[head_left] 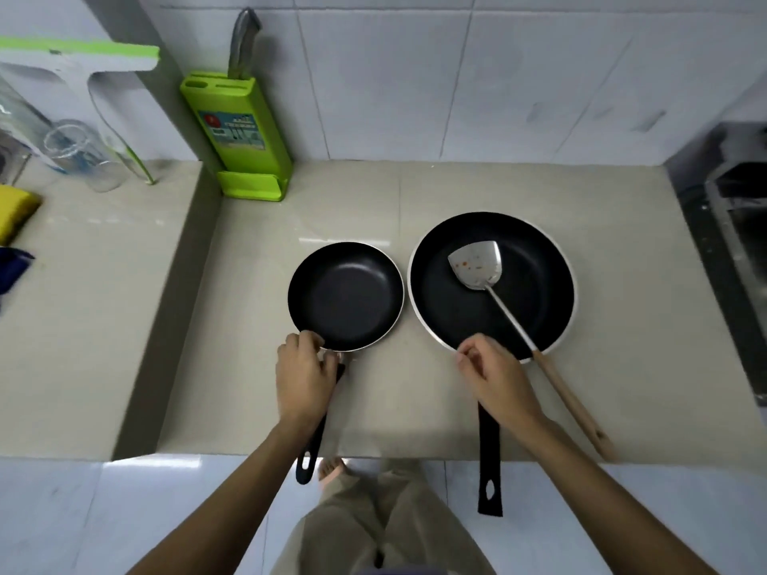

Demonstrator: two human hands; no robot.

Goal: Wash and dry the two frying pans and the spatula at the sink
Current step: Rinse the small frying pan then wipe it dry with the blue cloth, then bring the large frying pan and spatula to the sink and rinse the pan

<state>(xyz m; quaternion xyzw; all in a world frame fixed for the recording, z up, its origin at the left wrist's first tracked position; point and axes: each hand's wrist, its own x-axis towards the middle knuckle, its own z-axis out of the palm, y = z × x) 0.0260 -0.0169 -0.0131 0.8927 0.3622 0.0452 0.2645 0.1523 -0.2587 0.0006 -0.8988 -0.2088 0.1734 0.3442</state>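
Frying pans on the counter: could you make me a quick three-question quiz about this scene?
1. True or false: the spatula lies in the small pan.
2. Which hand is on the small pan's handle? A) left hand B) right hand
3. Fill in: the knife block is coloured ____.

Key: 1 false, it lies in the large pan; 2 A; 3 green.

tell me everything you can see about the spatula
The spatula has a shiny metal blade, a thin metal shaft and a pale wooden handle with a small hole near its end. The blade, speckled with orange-brown spots, lies inside the large frying pan. The shaft crosses the pan's near rim, and the handle slants out over the counter. Neither hand touches it; the right hand is beside the shaft.
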